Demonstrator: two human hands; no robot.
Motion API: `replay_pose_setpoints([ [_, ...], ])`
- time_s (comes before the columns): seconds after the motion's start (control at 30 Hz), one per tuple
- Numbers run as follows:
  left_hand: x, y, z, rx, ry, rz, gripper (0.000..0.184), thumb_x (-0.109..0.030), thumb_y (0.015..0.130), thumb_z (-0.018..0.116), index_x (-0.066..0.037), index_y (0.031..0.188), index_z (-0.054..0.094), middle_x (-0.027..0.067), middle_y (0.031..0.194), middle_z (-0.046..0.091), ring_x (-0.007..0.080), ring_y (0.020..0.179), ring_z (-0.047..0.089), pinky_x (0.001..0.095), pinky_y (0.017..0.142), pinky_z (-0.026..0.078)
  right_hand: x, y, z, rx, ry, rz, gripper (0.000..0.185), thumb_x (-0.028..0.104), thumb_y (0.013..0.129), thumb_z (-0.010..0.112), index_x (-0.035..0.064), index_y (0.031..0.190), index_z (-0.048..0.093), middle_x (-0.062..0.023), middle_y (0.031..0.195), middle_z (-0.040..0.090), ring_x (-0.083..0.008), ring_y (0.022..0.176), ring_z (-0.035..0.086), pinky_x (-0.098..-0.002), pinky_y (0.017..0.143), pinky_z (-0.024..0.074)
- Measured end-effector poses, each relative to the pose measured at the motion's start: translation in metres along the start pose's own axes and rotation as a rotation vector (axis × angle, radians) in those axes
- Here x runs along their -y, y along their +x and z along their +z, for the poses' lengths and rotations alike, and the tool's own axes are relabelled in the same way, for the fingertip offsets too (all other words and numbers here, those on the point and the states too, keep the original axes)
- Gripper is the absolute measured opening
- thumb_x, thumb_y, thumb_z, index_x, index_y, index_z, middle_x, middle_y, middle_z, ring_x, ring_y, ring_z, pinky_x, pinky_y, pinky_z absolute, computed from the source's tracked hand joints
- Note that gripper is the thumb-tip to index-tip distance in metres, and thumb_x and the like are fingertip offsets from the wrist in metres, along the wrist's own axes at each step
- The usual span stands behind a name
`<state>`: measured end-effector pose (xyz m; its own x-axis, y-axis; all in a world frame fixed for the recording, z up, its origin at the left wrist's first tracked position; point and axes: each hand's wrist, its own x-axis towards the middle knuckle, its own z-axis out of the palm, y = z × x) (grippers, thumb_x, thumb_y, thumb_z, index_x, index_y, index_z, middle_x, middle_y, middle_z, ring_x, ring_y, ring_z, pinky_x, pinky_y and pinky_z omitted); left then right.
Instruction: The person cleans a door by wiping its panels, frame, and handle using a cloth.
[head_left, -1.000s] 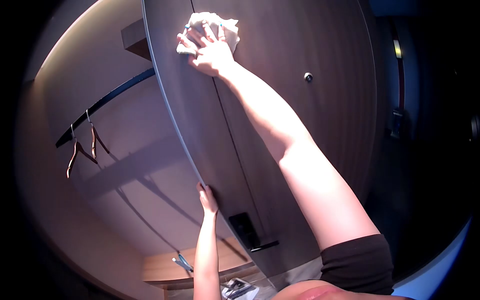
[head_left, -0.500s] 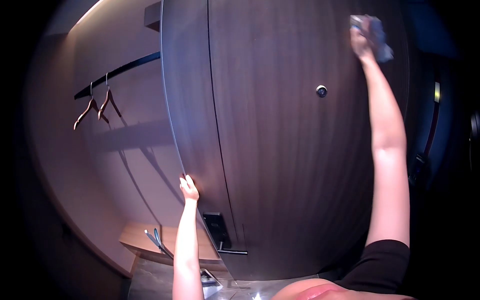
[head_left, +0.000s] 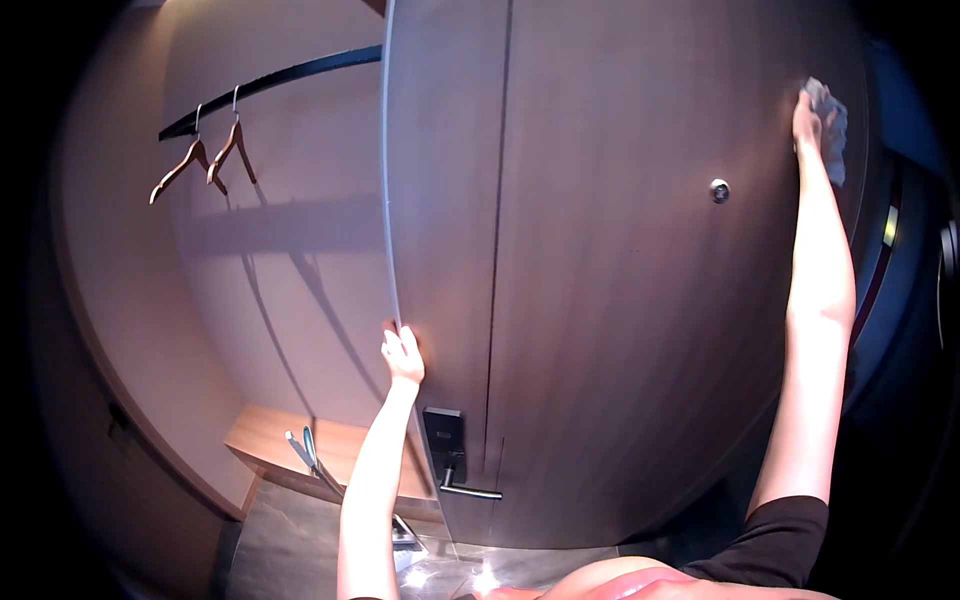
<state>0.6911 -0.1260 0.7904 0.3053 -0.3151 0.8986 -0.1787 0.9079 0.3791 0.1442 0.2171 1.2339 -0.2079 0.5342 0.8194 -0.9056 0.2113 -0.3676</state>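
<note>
A dark wood-grain door (head_left: 600, 300) fills the middle of the view. My left hand (head_left: 404, 356) grips its left edge, fingers hooked at the rim, above the black lock plate (head_left: 444, 430) and lever handle (head_left: 472, 492). High on the right side of the door, my right hand (head_left: 808, 128) presses a pale, crumpled cloth (head_left: 832, 140) to the surface. The round peephole (head_left: 720, 191) sits lower and to the left of that hand. Part of the cloth is hidden behind the hand.
Two wooden hangers (head_left: 232, 152) hang from a black rail (head_left: 270, 80) on the left wall. Below is a wooden bench (head_left: 270, 440), with a grey-blue long-handled object (head_left: 310, 455) before it. Grey floor tiles (head_left: 280, 540) lie underneath.
My right hand has slid the cloth lower on the door relative to the peephole. The door appears shifted right in view. My left hand stays on the door's edge.
</note>
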Motion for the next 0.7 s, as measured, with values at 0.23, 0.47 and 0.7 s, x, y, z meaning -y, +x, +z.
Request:
replay_pose_setpoints([
  [0.23, -0.025, 0.016, 0.000, 0.077, -0.087, -0.135, 0.023, -0.018, 0.090, 0.045, 0.001, 0.102, 0.048, 0.0114, 0.070, 0.055, 0.0188, 0.057, 0.051, 0.0316, 0.054, 0.044, 0.257, -0.024, 0.033, 0.151, 0.098, -0.070, 0.054, 0.052, 0.085, 0.035, 0.0257, 0.131, 0.025, -0.0082, 0.131, 0.018, -0.0326, 0.117, 0.014, -0.0497, 0.089, 0.0104],
  [0.47, -0.061, 0.041, -0.010, 0.176, -0.046, -0.226, 0.032, -0.022, 0.089, 0.045, 0.003, 0.108, 0.047, 0.0221, 0.097, 0.055, 0.0366, 0.089, 0.056, 0.0413, 0.078, 0.044, 0.469, -0.140, 0.007, 0.249, 0.860, -0.278, 0.028, 0.035, 0.087, 0.040, 0.0180, 0.109, 0.039, -0.0059, 0.097, 0.036, -0.0239, 0.081, 0.033, -0.0378, 0.058, 0.0247],
  [0.7, -0.056, 0.045, -0.006, 0.287, -0.071, -0.313, 0.038, -0.021, 0.089, 0.046, 0.003, 0.119, 0.043, 0.0222, 0.106, 0.052, 0.0368, 0.097, 0.052, 0.0405, 0.085, 0.040, 0.512, -0.190, -0.036, 1.072, 2.315, 0.502, 0.017, 0.028, 0.088, 0.047, 0.0125, 0.094, 0.051, -0.0050, 0.071, 0.049, -0.0180, 0.054, 0.046, -0.0309, 0.038, 0.0348],
])
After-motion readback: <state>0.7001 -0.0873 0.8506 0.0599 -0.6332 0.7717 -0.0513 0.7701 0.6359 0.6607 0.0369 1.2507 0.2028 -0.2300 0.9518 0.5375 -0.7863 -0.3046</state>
